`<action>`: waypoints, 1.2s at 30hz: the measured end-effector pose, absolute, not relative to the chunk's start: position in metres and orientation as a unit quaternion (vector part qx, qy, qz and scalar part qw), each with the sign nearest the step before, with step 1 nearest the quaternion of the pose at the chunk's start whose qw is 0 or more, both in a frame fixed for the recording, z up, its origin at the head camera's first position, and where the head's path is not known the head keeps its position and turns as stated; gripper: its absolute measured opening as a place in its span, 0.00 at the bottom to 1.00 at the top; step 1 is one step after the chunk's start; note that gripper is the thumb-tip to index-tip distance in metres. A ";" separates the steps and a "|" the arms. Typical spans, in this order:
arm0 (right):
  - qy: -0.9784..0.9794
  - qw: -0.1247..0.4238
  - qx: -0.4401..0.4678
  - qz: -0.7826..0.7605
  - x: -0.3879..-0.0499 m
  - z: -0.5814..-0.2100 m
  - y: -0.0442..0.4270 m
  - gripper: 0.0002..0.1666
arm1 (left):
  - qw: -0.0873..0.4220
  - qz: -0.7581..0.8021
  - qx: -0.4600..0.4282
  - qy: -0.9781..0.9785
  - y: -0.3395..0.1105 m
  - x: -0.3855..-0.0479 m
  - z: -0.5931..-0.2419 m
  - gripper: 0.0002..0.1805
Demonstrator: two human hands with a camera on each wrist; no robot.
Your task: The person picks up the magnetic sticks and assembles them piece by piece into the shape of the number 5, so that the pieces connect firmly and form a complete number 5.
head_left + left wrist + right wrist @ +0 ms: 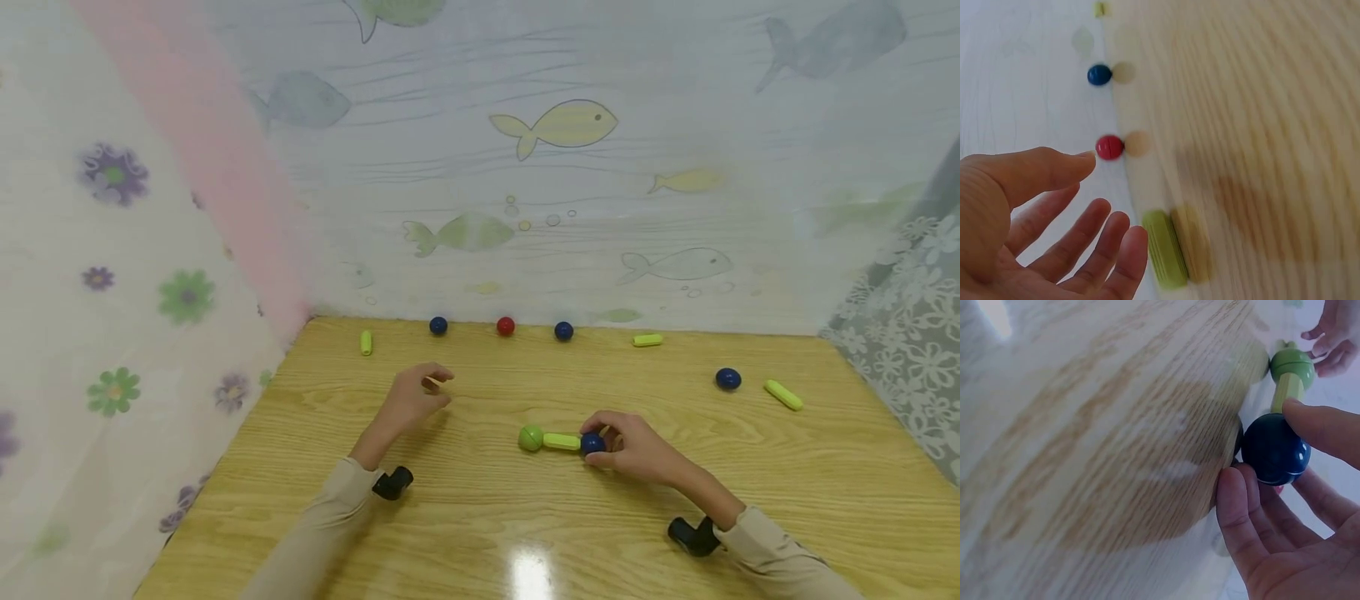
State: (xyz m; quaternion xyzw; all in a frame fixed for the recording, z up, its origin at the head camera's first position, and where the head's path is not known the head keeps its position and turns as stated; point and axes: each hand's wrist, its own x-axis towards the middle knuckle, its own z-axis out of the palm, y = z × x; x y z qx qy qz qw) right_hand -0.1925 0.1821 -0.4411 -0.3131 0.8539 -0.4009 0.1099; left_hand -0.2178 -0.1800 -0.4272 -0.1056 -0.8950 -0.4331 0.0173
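Note:
On the wooden table, a green ball (531, 438), a yellow-green rod (562, 442) and a dark blue ball (592, 443) form one straight row, touching end to end. My right hand (633, 448) pinches the blue ball between thumb and fingers. The right wrist view shows that blue ball (1275, 449) against the rod (1287, 391), with the green ball (1292, 367) beyond. Left of the row, my left hand (417, 396) hovers above the table, fingers loosely bent and holding nothing. Its thumb and fingers stand apart in the left wrist view.
Along the table's (480, 517) back edge lie a blue ball (438, 326), a red ball (506, 326) and another blue ball (564, 331). Loose rods lie at back left (366, 342) and back right (647, 340). Farther right are a blue ball (728, 379) and a rod (783, 395).

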 end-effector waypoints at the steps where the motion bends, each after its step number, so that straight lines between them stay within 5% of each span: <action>1: 0.854 0.111 -0.313 -0.400 -0.193 -0.441 0.182 0.20 | 0.020 -0.431 -0.103 -0.896 -0.185 -0.220 -0.427 0.16; 22: 0.850 0.123 -0.310 -0.408 -0.193 -0.442 0.182 0.20 | -0.033 -0.388 -0.073 -0.918 -0.220 -0.243 -0.441 0.11; 36: 0.865 0.050 -0.348 -0.358 -0.198 -0.446 0.172 0.13 | -0.105 -0.457 -0.089 -0.879 -0.185 -0.211 -0.439 0.13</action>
